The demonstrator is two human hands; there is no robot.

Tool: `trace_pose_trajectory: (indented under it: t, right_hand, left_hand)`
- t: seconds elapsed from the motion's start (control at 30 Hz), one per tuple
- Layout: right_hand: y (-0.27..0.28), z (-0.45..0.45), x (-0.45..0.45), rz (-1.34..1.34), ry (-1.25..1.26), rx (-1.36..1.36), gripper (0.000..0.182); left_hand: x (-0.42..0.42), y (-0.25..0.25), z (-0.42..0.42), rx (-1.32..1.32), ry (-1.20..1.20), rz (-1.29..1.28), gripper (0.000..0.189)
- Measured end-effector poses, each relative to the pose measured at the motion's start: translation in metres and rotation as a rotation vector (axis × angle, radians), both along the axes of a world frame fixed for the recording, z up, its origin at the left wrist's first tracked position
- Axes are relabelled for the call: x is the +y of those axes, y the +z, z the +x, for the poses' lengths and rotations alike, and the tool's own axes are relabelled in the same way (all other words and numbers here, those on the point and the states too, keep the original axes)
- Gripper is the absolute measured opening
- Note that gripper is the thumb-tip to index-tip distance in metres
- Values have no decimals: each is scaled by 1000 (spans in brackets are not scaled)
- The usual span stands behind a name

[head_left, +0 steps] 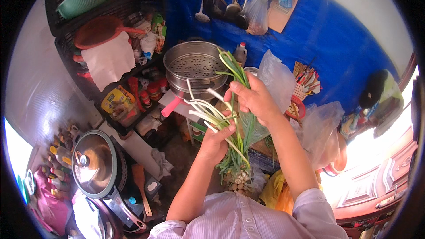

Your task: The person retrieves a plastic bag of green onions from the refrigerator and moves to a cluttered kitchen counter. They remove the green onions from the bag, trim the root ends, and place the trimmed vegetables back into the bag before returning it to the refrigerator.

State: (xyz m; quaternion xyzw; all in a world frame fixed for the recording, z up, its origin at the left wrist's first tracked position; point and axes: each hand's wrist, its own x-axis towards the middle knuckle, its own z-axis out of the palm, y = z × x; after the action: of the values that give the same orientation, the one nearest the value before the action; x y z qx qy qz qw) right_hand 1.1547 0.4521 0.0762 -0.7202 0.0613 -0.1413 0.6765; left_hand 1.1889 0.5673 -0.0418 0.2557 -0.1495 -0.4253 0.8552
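Observation:
My left hand (215,141) is closed around a bunch of green onions (206,111), whose white ends fan out up and to the left. The green leaves hang below that hand. My right hand (254,98), higher and to the right, grips green onion leaves (231,63) that are bent over at the top. Behind the hands, a metal steamer pot with a perforated tray (196,66) stands on a small table. Beneath the leaves, farther down, lie garlic bulbs (241,177) and small round items too indistinct to name.
At the left are a glass-lidded pan (94,164), a wooden spatula (141,182) and a crowded shelf rack (59,26). A pink handle (171,107) juts from beneath the steamer. Plastic bags (277,79) and a utensil basket (298,91) stand at the right. Ladles (233,8) hang on the blue wall.

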Motion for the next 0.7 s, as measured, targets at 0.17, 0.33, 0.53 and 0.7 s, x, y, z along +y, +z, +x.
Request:
trace_pose_trajectory:
  t: [0.17,0.33,0.53,0.7]
  right_hand:
    - [3,-5,-10,-5,-48,13,28]
    - [2,-9,-16,-28,-66,58,23]
    - [-8,6,-20,80,-38,74,22]
    - [3,12,-32,132,-81,41,18]
  left_hand:
    - [-3,0,-2,39,-11,-8,39]
    - [-8,3,-3,102,-54,-61,38]
    - [-19,9,-11,31,-134,-20,33]
    - [-24,2,-10,15,-170,18,31]
